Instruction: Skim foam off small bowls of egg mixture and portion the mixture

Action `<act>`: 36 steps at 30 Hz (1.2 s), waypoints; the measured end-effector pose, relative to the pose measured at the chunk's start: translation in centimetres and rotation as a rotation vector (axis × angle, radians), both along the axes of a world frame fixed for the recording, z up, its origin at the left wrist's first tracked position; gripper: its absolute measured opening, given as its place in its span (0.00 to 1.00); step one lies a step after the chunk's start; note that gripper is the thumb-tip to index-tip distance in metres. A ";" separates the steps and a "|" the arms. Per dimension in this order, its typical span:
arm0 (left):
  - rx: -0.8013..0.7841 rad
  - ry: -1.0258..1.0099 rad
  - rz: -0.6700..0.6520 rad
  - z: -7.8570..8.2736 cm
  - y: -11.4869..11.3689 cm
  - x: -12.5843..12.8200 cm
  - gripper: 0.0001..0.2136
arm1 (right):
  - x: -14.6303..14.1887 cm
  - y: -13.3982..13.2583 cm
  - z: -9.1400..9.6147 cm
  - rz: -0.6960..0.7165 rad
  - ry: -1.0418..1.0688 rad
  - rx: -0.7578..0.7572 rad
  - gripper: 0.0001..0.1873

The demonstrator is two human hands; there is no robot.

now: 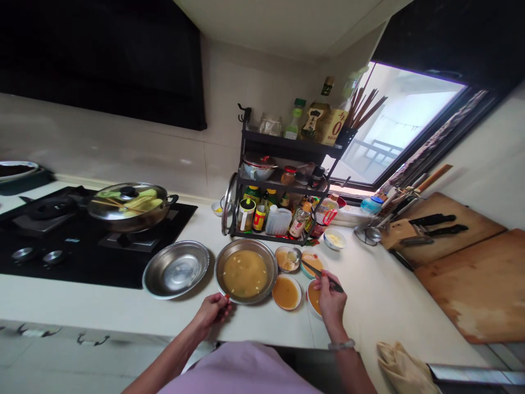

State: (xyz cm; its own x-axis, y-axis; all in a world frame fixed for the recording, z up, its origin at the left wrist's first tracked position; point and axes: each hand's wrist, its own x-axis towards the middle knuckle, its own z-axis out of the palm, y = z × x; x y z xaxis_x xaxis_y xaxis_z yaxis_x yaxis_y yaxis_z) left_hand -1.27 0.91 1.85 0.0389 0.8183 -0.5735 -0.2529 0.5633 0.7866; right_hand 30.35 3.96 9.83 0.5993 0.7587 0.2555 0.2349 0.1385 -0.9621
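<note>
The fingers of the right hand (330,300) are clenched around a dark slender utensil (324,273). Its far end slants up and left over a small orange-rimmed bowl (310,261). Under that hand, and partly hidden by it, sits a small white bowl of orange-brown liquid (313,301), close to the near edge of the pale surface (381,295).

The fingers of the left hand (213,311) are curled, with their tips at the near rim of a wide round steel bowl of yellow-brown soup (246,272). Whether they grip the rim cannot be told. This bowl stands about midway along the surface, near its front edge.

Between it and the right hand lie a second small bowl of orange-brown liquid (286,291) and, behind that, a small steel dish (287,258). Just beside the soup bowl, toward the left end of the surface, rests an empty shallow steel bowl (176,268).

Farther left is a black glass hob (61,251), carrying a steel wok under a glass lid (129,207). Along the back edge stands a black tiered rack of bottles and jars (283,186), with a little white bowl (334,239) at its right foot.

At the right end are a wooden knife block (404,232) and two wooden cutting boards (471,279). A crumpled beige cloth (404,366) lies at the near right corner.
</note>
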 end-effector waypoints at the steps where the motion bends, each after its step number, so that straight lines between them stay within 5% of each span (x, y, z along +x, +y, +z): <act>1: 0.003 0.000 -0.003 0.0 0.0 0.0 0.20 | -0.1 -0.1 0.1 0.001 -0.013 0.007 0.24; 12: 0.025 0.045 -0.020 -0.3 0.1 0.0 0.21 | -2.0 -1.6 0.9 0.105 -0.163 0.092 0.21; 19: 0.028 0.027 -0.020 -0.1 0.1 0.0 0.22 | -5.7 -2.6 -1.8 0.369 -0.133 -0.011 0.18; 24: 0.016 0.008 -0.006 0.1 0.0 0.1 0.23 | -7.4 -2.3 -3.8 0.429 -0.208 -0.039 0.15; 31: 0.022 -0.015 0.004 -0.2 0.0 0.1 0.23 | -8.4 -1.2 -5.3 0.387 0.119 -0.143 0.16; 36: 0.017 -0.005 0.001 -0.4 0.1 0.1 0.22 | -7.6 -0.9 -4.6 0.296 0.315 -0.159 0.15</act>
State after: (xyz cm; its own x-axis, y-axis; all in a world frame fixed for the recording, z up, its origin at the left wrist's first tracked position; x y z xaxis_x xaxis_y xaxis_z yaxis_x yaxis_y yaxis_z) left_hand -1.22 1.03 1.44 0.0414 0.8280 -0.5592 -0.2576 0.5496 0.7947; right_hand 22.77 3.08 5.24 0.3804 0.9240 -0.0381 -0.1001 0.0002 -0.9950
